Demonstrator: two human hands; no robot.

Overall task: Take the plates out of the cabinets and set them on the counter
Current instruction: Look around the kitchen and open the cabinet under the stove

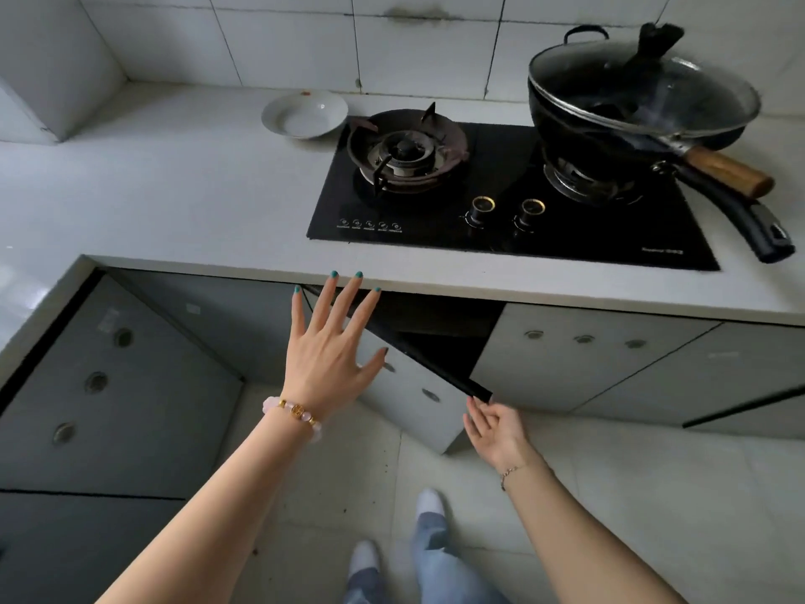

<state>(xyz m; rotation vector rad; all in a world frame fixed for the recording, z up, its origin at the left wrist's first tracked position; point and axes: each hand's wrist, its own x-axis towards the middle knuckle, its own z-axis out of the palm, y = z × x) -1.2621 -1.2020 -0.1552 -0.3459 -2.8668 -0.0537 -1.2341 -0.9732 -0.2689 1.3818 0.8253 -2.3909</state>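
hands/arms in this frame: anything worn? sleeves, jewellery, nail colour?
No sleeves in view on either arm. Left hand: teal-painted fingernails, plus a pale pink bead bracelet with a gold charm at the wrist. Right hand: thin gold-coloured chain bracelet at the wrist.

White plate (305, 114), black hob (501, 198), teal-painted nails (334, 275).

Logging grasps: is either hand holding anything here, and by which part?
Nothing is gripped. The left hand is spread open before the cabinet door; the right hand appears only to touch that door's dark outer edge with straight fingertips.
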